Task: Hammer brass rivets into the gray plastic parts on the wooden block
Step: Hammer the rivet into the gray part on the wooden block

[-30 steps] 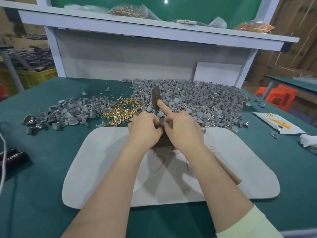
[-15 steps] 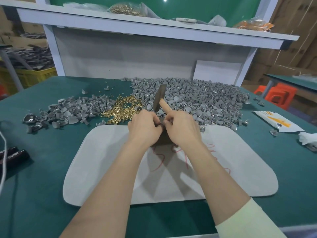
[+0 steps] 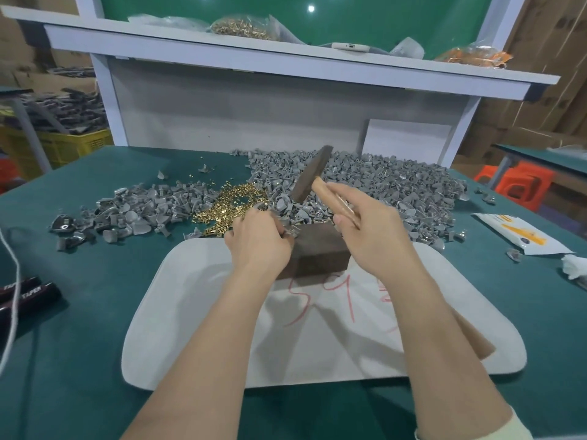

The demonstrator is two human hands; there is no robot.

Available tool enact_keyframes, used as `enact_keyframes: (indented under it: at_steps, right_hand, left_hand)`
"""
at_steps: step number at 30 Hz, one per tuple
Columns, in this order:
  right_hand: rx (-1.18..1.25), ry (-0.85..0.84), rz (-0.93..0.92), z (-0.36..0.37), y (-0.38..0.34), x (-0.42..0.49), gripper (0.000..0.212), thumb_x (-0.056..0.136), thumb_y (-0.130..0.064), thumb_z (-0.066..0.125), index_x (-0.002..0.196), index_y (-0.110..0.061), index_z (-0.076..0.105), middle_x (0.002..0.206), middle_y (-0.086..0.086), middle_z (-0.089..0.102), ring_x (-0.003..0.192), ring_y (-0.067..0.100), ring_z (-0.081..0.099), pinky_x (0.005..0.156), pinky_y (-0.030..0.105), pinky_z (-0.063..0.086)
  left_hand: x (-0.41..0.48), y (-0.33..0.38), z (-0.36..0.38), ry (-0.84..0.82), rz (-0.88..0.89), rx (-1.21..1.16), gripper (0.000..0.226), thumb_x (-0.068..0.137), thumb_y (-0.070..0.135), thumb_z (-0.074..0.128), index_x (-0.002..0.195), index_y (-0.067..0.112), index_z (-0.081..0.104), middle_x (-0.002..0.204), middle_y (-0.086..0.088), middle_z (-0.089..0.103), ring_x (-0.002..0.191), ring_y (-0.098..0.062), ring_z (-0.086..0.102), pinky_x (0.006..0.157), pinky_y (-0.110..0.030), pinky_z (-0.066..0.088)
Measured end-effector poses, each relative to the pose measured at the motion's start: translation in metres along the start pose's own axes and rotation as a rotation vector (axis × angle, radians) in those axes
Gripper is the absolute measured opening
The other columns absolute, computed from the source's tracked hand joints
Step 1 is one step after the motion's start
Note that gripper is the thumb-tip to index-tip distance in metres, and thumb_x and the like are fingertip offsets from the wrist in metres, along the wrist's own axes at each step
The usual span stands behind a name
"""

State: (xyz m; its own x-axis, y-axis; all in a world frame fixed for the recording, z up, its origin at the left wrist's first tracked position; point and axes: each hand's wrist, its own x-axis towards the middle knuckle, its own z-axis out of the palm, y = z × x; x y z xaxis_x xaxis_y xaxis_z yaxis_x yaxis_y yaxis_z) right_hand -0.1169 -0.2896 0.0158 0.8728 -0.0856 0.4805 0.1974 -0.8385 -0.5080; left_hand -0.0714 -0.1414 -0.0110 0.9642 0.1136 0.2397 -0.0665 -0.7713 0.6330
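A dark wooden block (image 3: 320, 249) stands on a white mat (image 3: 197, 328). My left hand (image 3: 257, 241) pinches a small gray plastic part (image 3: 290, 232) at the block's left top edge. My right hand (image 3: 371, 233) grips the wooden handle of a hammer (image 3: 313, 177), whose dark head is raised and tilted above the block. A heap of brass rivets (image 3: 232, 204) lies just beyond my left hand. A big pile of gray plastic parts (image 3: 381, 188) spreads behind the block, and a smaller pile of gray parts (image 3: 133, 211) lies to the left.
The green table (image 3: 79, 328) carries black tubes (image 3: 28, 295) and a white cord (image 3: 14, 274) at the left, a white packet (image 3: 521, 236) and tissue (image 3: 575, 268) at the right. A white shelf (image 3: 286, 65) with bags overhangs the back.
My hands have moved apart, uncovering the wooden block. The hammer head has risen and swung to the right. My left hand stays at the block's left edge.
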Motion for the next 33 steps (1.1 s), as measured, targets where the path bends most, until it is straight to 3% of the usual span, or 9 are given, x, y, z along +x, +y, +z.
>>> enact_keyframes:
  at_steps: [2,4,7,11,17,22,28,33]
  right_hand:
    - [-0.026,-0.034,0.031,-0.003,-0.002,-0.001,0.045,0.091,-0.022,0.055,0.129,-0.044,0.05,0.107,0.0,0.068,0.098,0.024,0.061,0.087,0.033,0.048]
    - [-0.027,-0.025,0.034,-0.007,-0.006,-0.004,0.042,0.091,-0.023,0.056,0.127,-0.045,0.05,0.108,0.001,0.068,0.102,0.025,0.061,0.09,0.039,0.049]
    - [-0.026,-0.007,0.02,-0.015,-0.008,-0.007,0.041,0.089,-0.024,0.058,0.123,-0.048,0.054,0.108,-0.006,0.069,0.1,0.02,0.062,0.087,0.036,0.05]
    - [-0.138,-0.2,0.065,-0.013,-0.01,-0.01,0.042,0.09,-0.026,0.057,0.123,-0.052,0.052,0.106,-0.008,0.067,0.099,0.02,0.061,0.086,0.034,0.049]
    - [-0.055,0.014,-0.01,-0.018,-0.015,-0.01,0.043,0.091,-0.026,0.056,0.127,-0.049,0.051,0.113,-0.014,0.067,0.101,0.016,0.061,0.089,0.032,0.049]
    - [-0.173,-0.205,0.049,-0.012,-0.015,-0.012,0.043,0.091,-0.027,0.056,0.125,-0.053,0.05,0.094,-0.011,0.06,0.094,0.018,0.059,0.076,0.027,0.044]
    - [-0.078,0.08,-0.018,-0.019,-0.016,-0.011,0.045,0.091,-0.026,0.056,0.129,-0.049,0.049,0.111,-0.007,0.068,0.097,0.021,0.061,0.086,0.034,0.049]
    - [-0.168,-0.196,0.058,-0.009,-0.014,-0.012,0.044,0.091,-0.024,0.055,0.126,-0.05,0.05,0.107,-0.006,0.067,0.099,0.023,0.06,0.086,0.033,0.049]
  left_hand:
    - [0.0,0.0,0.001,0.009,0.005,-0.005,0.007,0.083,0.025,0.067,0.088,0.021,0.07,0.112,-0.003,0.063,0.112,-0.03,0.052,0.096,-0.041,0.039]
    - [0.0,-0.001,0.001,0.021,0.012,0.008,0.009,0.084,0.025,0.066,0.089,0.02,0.071,0.112,-0.003,0.063,0.112,-0.03,0.052,0.095,-0.042,0.039]
    - [0.0,-0.001,0.002,0.03,0.008,0.0,0.009,0.085,0.025,0.065,0.087,0.019,0.071,0.112,-0.003,0.063,0.113,-0.03,0.051,0.094,-0.041,0.038]
    - [0.001,-0.002,0.002,0.013,0.014,0.0,0.006,0.085,0.023,0.065,0.086,0.019,0.07,0.121,-0.002,0.06,0.117,-0.03,0.049,0.098,-0.042,0.037]
    - [0.002,0.0,0.002,0.027,-0.006,-0.004,0.009,0.085,0.024,0.065,0.077,0.024,0.068,0.119,-0.003,0.065,0.115,-0.03,0.053,0.098,-0.04,0.04]
    - [0.002,-0.003,0.003,-0.004,0.014,0.025,0.009,0.085,0.025,0.065,0.088,0.02,0.072,0.129,-0.002,0.06,0.12,-0.031,0.049,0.101,-0.042,0.038]
    - [0.002,0.0,0.003,0.027,-0.006,-0.001,0.01,0.086,0.025,0.065,0.085,0.019,0.072,0.111,-0.003,0.066,0.113,-0.03,0.054,0.097,-0.041,0.042]
    - [0.002,-0.003,0.001,-0.01,0.018,0.024,0.012,0.085,0.024,0.065,0.091,0.018,0.073,0.125,-0.003,0.061,0.119,-0.03,0.049,0.099,-0.043,0.04]
